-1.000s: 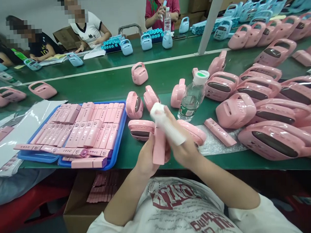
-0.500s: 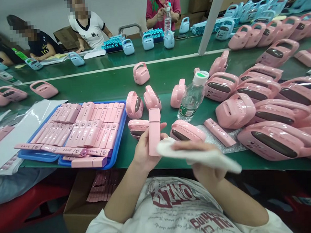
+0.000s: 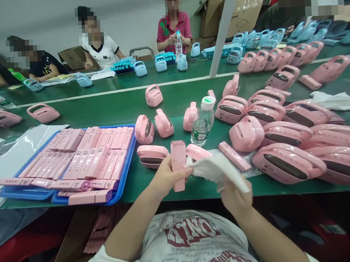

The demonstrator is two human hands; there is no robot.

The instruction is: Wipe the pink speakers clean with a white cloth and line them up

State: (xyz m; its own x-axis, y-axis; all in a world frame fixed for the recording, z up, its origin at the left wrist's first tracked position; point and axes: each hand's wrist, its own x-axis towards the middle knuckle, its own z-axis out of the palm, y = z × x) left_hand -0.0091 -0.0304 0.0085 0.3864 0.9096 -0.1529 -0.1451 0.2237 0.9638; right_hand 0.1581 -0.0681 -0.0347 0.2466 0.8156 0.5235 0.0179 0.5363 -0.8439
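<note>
My left hand [image 3: 167, 174] is closed around a pink rectangular stick-like case [image 3: 178, 154], held upright above the table's near edge. In my right hand [image 3: 238, 196] is a white cloth [image 3: 214, 168], bunched in the fingers, its loose end reaching to the side of the pink case. Just behind the hands lie a pink handled device with a dark window [image 3: 153, 156] and another pink device [image 3: 198, 151], partly covered by the cloth. A similar pink stick [image 3: 234, 156] with buttons rests on bubble wrap [image 3: 253, 168] to the right.
A blue tray [image 3: 127, 164] full of pink sticks stands at left. A clear bottle [image 3: 202, 124] stands upright ahead. Many pink handled devices [image 3: 289, 162] crowd the right. Across the green table [image 3: 104, 107], several people sit near blue devices [image 3: 140, 68]. A carton [image 3: 64, 244] stands below.
The view has shifted slightly. The pink case has turned in my left hand, its thumb now across the front. My right hand has lowered a little, and the cloth now hangs in loose folds.
</note>
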